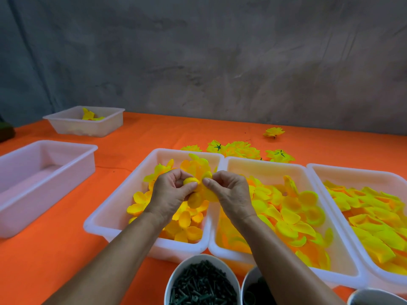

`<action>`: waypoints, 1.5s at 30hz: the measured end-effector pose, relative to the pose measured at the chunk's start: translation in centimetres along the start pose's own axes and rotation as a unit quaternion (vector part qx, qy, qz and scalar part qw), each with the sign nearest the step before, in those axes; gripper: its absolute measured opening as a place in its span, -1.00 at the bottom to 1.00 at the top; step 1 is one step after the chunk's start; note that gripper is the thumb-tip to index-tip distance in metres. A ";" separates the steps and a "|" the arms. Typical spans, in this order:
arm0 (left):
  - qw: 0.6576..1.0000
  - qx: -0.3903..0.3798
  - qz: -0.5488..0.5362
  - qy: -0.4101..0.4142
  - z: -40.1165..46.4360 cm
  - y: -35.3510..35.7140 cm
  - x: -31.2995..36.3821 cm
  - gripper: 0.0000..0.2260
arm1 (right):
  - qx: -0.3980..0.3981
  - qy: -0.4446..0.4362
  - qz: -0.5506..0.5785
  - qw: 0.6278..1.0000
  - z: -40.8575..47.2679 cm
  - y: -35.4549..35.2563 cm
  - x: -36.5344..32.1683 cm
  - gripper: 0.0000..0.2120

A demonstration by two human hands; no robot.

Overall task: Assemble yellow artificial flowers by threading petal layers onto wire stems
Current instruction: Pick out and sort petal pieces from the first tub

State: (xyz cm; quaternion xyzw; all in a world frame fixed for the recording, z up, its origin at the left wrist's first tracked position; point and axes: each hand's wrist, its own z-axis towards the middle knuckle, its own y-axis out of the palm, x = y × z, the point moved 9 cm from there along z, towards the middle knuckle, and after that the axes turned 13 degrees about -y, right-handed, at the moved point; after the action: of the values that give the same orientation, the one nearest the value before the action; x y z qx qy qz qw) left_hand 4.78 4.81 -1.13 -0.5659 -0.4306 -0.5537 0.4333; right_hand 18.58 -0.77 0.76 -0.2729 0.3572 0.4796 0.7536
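Left hand [170, 190] and right hand [229, 192], each pinching the yellow petal layer [199, 195] held between them; stem apparently hidden, above the petal tray [105, 221].

An orange table [66, 249] is seen before a grey wall [220, 62]. Three white trays are set side by side: petal layers are held in the left tray [114, 208], the middle tray [343, 256] and the right tray [317, 170]. A yellow petal piece [198, 192] is pinched above the left tray between the left hand [170, 192] and the right hand [231, 192], fingertips nearly touching. Finished flowers [237, 149] are scattered behind the trays. An empty-looking tray [72, 170] lies to the left; a far tray [105, 126] holds one yellow piece. A round tub of dark green stem parts [202, 285] is placed at the near edge.
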 end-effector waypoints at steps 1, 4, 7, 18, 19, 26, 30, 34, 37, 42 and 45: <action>1.000 0.005 0.011 0.006 0.0 -0.1 0.1 -0.82 | -0.004 -0.005 -0.004 1.000 0.0 0.1 -0.1 -0.69; 0.998 0.026 0.047 0.026 0.0 -0.2 0.3 -0.82 | -0.015 -0.018 -0.017 1.000 0.0 0.3 -0.2 -0.74; 0.995 0.050 0.074 0.039 0.1 -0.4 0.4 -0.79 | -0.019 -0.026 -0.019 0.999 -0.1 0.5 -0.2 -0.79; 0.997 0.042 0.056 0.030 -0.3 -0.1 0.8 -0.83 | 0.014 -0.010 -0.006 1.000 -0.1 -0.3 0.2 -0.79; 0.999 0.024 0.032 0.023 -0.4 0.0 0.8 -0.85 | 0.016 -0.002 0.013 1.000 -0.1 -0.4 0.4 -0.79; 0.999 -0.020 0.025 0.013 -0.6 0.9 0.9 -0.84 | -0.014 0.013 0.094 0.995 -0.2 0.5 0.1 -0.91; 0.999 -0.042 -0.012 -0.008 -0.6 1.0 0.6 -0.85 | -0.028 0.015 0.117 0.993 -0.2 0.9 0.0 -0.90; 1.000 -0.011 -0.006 0.027 -0.6 0.4 1.0 -0.90 | 0.017 0.029 0.045 0.998 -0.2 -0.1 0.8 -0.89; 0.996 0.042 0.037 0.071 -0.6 -0.3 1.5 -0.82 | 0.018 0.004 -0.106 0.994 0.0 -0.7 0.4 -0.82; 0.954 0.067 0.182 0.227 -2.3 1.2 3.8 -0.66 | -0.003 0.021 -0.067 0.998 -0.2 -0.1 0.1 -0.83; 0.946 0.061 0.213 0.237 -2.6 1.9 4.0 -0.81 | -0.007 0.035 -0.075 0.997 -0.2 -0.2 0.5 -0.74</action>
State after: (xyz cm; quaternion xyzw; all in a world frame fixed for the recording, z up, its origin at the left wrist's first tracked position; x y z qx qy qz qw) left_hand 5.98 1.86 2.85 -0.4695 -0.2180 -0.5396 0.6640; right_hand 18.83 -0.73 0.32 -0.3210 0.3588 0.4144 0.7723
